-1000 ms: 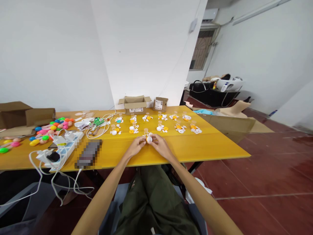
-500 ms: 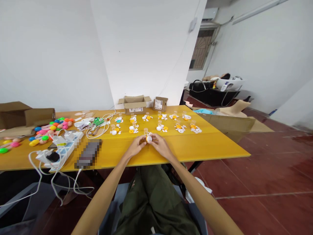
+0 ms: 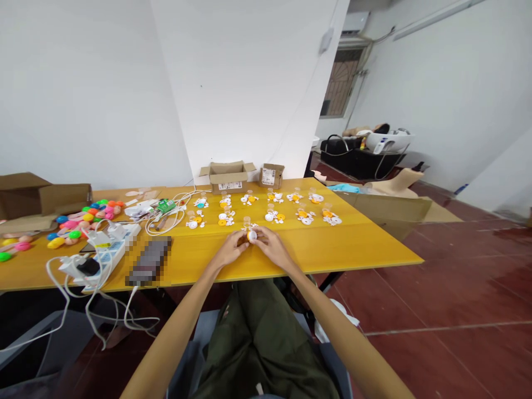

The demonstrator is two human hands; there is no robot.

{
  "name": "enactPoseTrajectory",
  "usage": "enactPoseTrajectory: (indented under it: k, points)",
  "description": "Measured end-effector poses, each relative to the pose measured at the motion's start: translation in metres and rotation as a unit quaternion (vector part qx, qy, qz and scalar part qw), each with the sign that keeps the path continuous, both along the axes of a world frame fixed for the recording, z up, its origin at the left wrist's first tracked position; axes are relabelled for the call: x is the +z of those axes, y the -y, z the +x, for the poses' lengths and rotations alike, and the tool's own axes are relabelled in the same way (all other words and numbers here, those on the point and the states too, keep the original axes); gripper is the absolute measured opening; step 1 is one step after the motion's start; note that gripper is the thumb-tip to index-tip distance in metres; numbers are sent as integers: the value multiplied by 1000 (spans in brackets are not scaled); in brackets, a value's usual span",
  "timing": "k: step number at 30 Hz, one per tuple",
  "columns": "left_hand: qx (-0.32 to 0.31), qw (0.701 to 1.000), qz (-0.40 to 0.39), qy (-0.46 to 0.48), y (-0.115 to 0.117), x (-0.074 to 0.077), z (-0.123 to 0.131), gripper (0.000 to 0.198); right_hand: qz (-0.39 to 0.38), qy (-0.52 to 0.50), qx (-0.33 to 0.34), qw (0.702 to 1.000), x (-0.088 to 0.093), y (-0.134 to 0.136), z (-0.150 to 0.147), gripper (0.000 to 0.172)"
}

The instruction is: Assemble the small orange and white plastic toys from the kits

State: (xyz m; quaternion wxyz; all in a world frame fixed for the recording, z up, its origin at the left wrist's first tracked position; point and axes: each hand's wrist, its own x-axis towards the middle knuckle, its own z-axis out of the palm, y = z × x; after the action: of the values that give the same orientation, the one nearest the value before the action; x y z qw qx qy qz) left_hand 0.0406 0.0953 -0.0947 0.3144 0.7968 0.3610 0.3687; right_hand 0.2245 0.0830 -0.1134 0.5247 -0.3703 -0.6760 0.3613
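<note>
Between my two hands is a small round plastic part, white on its face with an orange edge [image 3: 252, 236], held just above the front part of the table. My left hand [image 3: 230, 249] pinches it from the left with thumb and fingers. From the other side my right hand [image 3: 272, 246] grips it in the same way. Just beyond my fingertips stands a clear plastic cup [image 3: 246, 221] with small white pieces around it, partly hidden by the hands. Similar groups of white and orange discs [image 3: 274, 216], small white pieces and clear cups lie in two rows farther back.
Two cardboard boxes [image 3: 226, 178] stand against the wall. To the left are a power strip [image 3: 120, 252] with white cables, a phone [image 3: 148, 260], a green circuit board [image 3: 166, 205] and colourful plastic toys [image 3: 89, 213]. The table [image 3: 332, 249] ends at its right edge.
</note>
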Motion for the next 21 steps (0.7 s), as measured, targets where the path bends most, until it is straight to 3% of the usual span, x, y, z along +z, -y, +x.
enactPoseTrajectory:
  k: [11, 21]
  points:
    - [-9, 999, -27, 45, 3, 2, 1, 21, 15, 30, -31, 999, 5, 2, -1, 23]
    - [-1, 1000, 23, -21, 0, 1, 0, 9, 18, 24, -37, 999, 5, 2, -2, 23]
